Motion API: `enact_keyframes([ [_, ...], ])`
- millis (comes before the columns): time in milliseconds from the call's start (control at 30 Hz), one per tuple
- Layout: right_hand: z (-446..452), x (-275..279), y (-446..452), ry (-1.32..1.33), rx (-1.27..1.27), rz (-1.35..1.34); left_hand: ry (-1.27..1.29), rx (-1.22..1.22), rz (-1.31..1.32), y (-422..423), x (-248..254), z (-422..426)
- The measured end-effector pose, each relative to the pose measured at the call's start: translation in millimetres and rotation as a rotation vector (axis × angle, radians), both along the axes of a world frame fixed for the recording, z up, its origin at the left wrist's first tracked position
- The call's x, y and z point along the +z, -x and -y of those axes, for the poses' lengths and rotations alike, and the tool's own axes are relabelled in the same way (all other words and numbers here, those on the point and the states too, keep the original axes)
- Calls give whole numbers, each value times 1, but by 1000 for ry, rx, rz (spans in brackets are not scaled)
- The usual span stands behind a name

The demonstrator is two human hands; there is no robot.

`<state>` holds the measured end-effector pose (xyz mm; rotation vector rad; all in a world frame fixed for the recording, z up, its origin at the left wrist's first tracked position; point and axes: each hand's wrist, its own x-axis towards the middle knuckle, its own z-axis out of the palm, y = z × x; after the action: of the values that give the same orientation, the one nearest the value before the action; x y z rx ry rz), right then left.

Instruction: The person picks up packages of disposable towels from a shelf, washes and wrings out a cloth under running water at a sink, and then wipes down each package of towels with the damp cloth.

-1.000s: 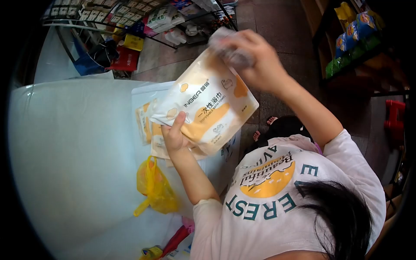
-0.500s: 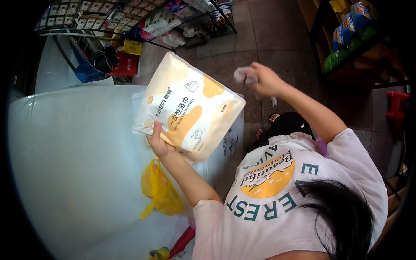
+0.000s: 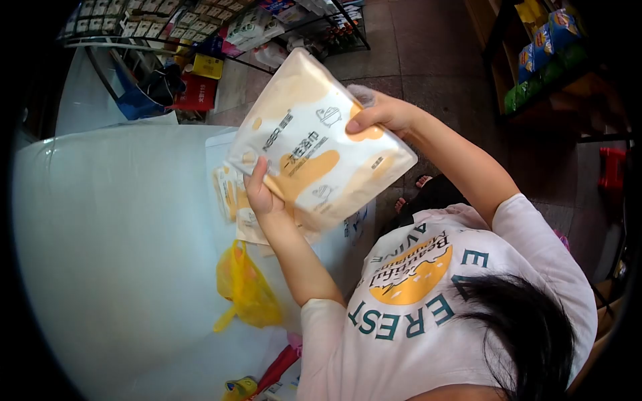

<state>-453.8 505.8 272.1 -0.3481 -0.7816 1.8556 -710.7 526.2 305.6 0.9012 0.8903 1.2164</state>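
A white and orange bath towel package [image 3: 311, 144] is held tilted above the table. My left hand [image 3: 262, 190] is closed on its lower left edge, thumb on the printed front. At the upper right edge my right hand [image 3: 386, 113] also grips the package, with the thumb on its front. A crumpled greyish cloth [image 3: 362, 95] shows between my right hand and the package, partly hidden. Beneath, similar packages [image 3: 227, 192] lie on the table, largely covered by the held one and my left arm.
On the pale covered table [image 3: 120, 234] are a yellow plastic bag [image 3: 247, 287] and a red item [image 3: 279, 364]. Shelves of goods [image 3: 160, 27] stand at the upper left, another shelf with snack bags [image 3: 545, 47] at the upper right. A red bag [image 3: 195, 92] is beyond the table.
My right hand, which was swinging clear of the package with the cloth half a second ago, has come back to its edge. The package has moved up and right with my left hand.
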Motion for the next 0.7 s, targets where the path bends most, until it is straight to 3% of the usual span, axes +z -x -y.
enact_keyframes([
  [100,1,11,-16,-30,-77,143,-98,-1,-164,-14,-9,-14],
  [167,-3,13,-23,-146,-320,577,-116,529,-740,-42,-19,-5],
  [200,-3,16,-24,-190,-408,688,-220,433,-727,-63,-17,11],
  [233,-1,23,-22,-194,-406,691,-347,174,-571,-68,-32,17],
  [300,10,39,-14,-535,-753,1050,-234,-165,26,-117,-16,43],
  [367,19,51,-9,-857,-755,1304,-43,-206,212,-126,-8,37],
  [467,30,52,-15,-905,-606,1260,66,-203,318,-125,18,30],
  [567,47,32,-24,-929,-392,1363,-59,-71,314,-113,15,9],
  [633,47,-3,-42,-722,-181,1365,-58,-45,320,-93,18,3],
  [700,44,-37,-69,-506,-296,1533,12,-71,288,-74,19,-3],
])
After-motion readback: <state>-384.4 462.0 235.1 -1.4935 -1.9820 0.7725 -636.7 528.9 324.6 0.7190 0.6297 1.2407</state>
